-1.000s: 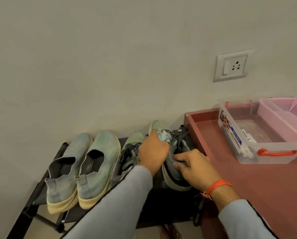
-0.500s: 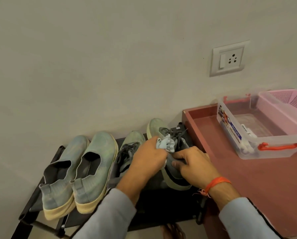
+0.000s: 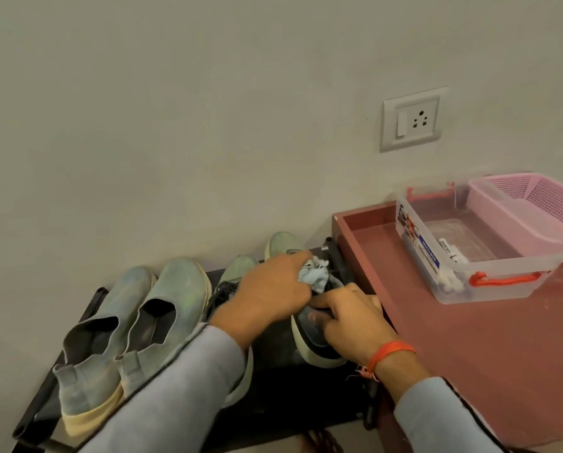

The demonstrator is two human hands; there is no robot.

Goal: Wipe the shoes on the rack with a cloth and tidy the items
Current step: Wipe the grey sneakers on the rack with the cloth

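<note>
left hand (image 3: pixel 270 291) presses a bunched cloth (image 3: pixel 314 275) on the laced shoe (image 3: pixel 316 335) whose heel the right hand (image 3: pixel 348 322) grips.

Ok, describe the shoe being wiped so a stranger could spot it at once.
Look at the black shoe rack against the wall, left of the red table. The shoe is the rightmost of four, nearest that table. Unlike its neighbours, the right hand grips it and the left hand presses a blue cloth onto it.
</note>
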